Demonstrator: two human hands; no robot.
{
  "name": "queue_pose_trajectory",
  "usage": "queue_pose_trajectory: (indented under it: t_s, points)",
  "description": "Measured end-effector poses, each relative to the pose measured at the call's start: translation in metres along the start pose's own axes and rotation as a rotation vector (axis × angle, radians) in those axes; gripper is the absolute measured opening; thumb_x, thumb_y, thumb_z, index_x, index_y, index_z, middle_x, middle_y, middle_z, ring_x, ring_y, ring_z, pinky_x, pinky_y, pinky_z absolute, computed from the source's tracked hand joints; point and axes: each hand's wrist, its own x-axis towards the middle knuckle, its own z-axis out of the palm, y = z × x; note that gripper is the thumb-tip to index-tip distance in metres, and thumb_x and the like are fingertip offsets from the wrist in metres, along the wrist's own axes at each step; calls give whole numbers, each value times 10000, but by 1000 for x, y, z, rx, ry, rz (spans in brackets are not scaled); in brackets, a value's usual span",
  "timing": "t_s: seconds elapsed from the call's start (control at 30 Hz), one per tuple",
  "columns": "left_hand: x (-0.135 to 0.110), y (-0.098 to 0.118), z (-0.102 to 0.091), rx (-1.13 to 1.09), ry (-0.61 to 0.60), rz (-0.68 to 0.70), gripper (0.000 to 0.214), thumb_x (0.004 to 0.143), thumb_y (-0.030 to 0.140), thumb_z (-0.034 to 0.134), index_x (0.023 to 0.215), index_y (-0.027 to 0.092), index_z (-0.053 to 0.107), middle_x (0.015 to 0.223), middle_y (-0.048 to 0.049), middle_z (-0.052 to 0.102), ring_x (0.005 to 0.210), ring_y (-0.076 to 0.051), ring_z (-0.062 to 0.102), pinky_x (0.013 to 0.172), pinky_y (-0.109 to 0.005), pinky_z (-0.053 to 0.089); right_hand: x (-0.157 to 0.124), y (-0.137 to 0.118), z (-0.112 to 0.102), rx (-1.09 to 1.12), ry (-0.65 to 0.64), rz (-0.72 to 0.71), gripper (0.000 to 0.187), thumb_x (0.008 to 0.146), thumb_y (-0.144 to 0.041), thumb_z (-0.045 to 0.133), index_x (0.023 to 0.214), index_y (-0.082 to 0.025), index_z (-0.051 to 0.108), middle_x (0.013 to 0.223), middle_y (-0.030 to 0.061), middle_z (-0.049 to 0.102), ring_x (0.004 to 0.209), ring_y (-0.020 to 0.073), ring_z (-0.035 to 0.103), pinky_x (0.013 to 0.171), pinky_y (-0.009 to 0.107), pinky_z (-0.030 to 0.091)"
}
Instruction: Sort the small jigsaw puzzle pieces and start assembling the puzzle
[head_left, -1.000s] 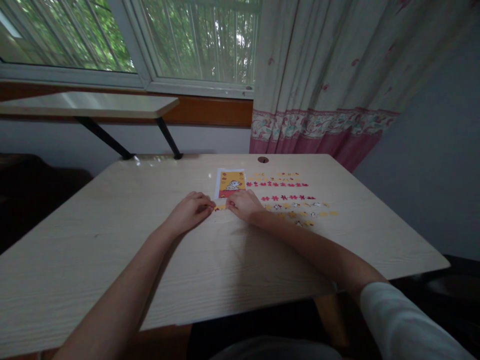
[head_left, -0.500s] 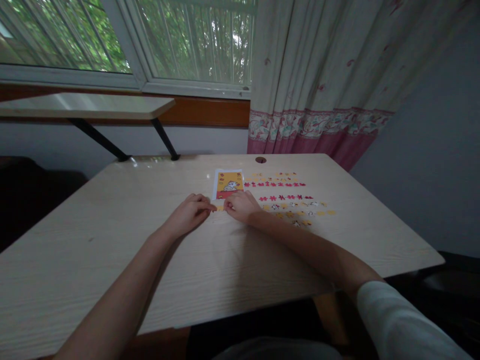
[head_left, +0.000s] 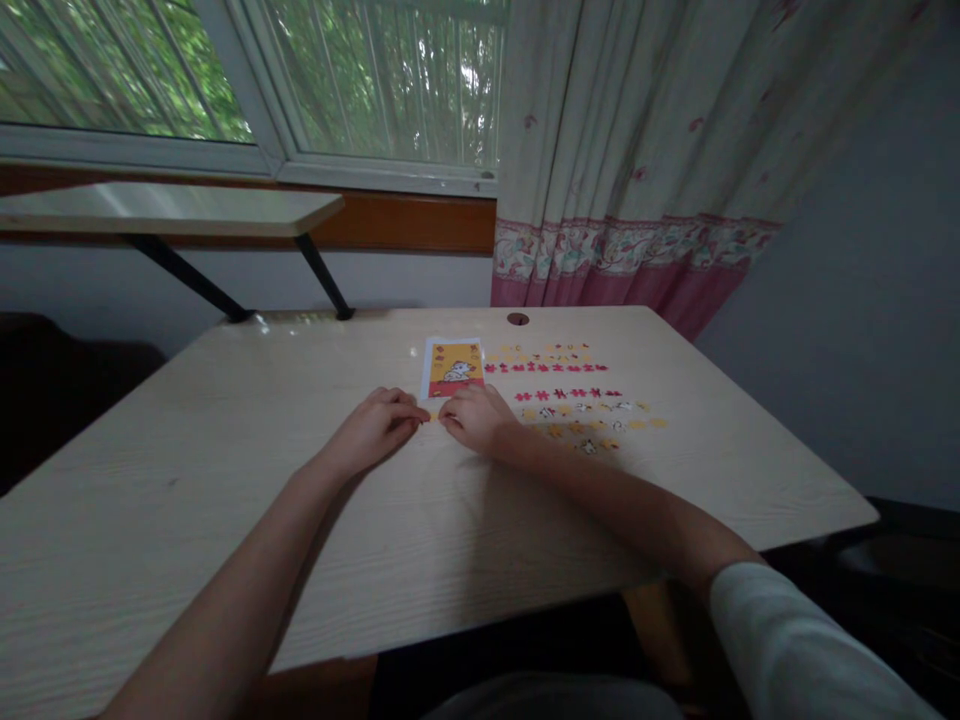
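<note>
Small yellow jigsaw puzzle pieces (head_left: pixel 433 415) lie on the table between my two hands. From the left, my left hand (head_left: pixel 381 428) pinches the near end of them with thumb and forefinger. My right hand (head_left: pixel 478 418) is closed over the other end, its fingers hiding most of what they hold. Just beyond my hands lies a picture card (head_left: pixel 454 366), showing a white animal on a yellow and red ground; my right fingers overlap its lower edge.
Rows of loose red puzzle pieces (head_left: pixel 566 394) and yellow puzzle pieces (head_left: pixel 637 424) spread to the right of my right hand. A raised shelf (head_left: pixel 180 210) on black legs stands at the back left of the table (head_left: pixel 247 520). Behind are a window and a curtain (head_left: pixel 630 240).
My right hand has shifted slightly left, narrowing the gap to my left hand. Less of the yellow pieces shows between them. The view has moved a little.
</note>
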Motion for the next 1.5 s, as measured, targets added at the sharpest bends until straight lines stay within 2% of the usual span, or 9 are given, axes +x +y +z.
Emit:
queue_pose_trajectory:
  t_s: [0.4, 0.5, 0.57, 0.73, 0.83, 0.9, 1.17, 1.5]
  points:
    - [0, -2, 5, -5, -4, 14, 301, 779, 155, 483, 922, 230, 738, 869, -67, 628, 844, -202, 543, 813, -354, 428, -2, 0, 0, 37, 2, 16, 260, 887, -296, 453, 948, -222, 696, 974, 47, 683, 948, 197, 569, 818, 326, 383]
    - [0, -1, 4, 3, -5, 6, 311, 773, 142, 483, 922, 235, 739, 861, -65, 627, 834, -201, 540, 808, -356, 428, 2, 7, -5, 65, -23, 1, 246, 876, -296, 472, 941, -222, 698, 981, 45, 683, 956, 186, 573, 813, 301, 387]
    - [0, 0, 3, 1, 2, 2, 318, 774, 137, 475, 923, 233, 739, 855, -66, 624, 819, -199, 540, 797, -357, 432, 8, 22, -14, 86, -22, 18, 241, 870, -283, 476, 942, -220, 697, 984, 46, 684, 940, 178, 582, 797, 284, 394]
    - [1, 1, 1, -1, 10, 29, 342, 791, 116, 439, 938, 207, 733, 878, -87, 626, 822, -206, 539, 778, -367, 443, 30, 84, -42, 59, 43, 237, 234, 841, -222, 496, 958, -180, 694, 978, 83, 690, 884, 177, 608, 762, 264, 410]
    - [1, 3, 0, -4, 24, 37, 339, 800, 119, 431, 945, 203, 726, 892, -88, 630, 833, -208, 541, 778, -375, 447, 43, 111, -51, -19, -57, 319, 218, 812, -201, 532, 949, -176, 700, 981, 95, 694, 907, 197, 618, 759, 270, 424]
    - [2, 3, -1, -12, 39, 32, 343, 803, 121, 426, 963, 203, 718, 899, -84, 635, 844, -207, 544, 785, -377, 449, 49, 120, -50, -51, -111, 334, 204, 801, -204, 552, 934, -182, 705, 983, 96, 696, 925, 207, 622, 762, 275, 432]
    - [2, 3, -2, 7, 43, 7, 335, 814, 131, 409, 955, 184, 709, 911, -89, 638, 861, -219, 544, 802, -383, 442, 67, 119, -34, -50, -209, 317, 203, 728, -202, 656, 923, -182, 707, 985, 99, 699, 929, 200, 629, 764, 266, 446]
    - [1, 4, -3, 21, 58, 19, 313, 843, 168, 406, 938, 152, 704, 888, -109, 632, 843, -227, 539, 777, -390, 449, 67, 109, -43, -37, -314, 299, 211, 762, -143, 600, 936, -121, 716, 901, 117, 717, 814, 173, 646, 719, 235, 444]
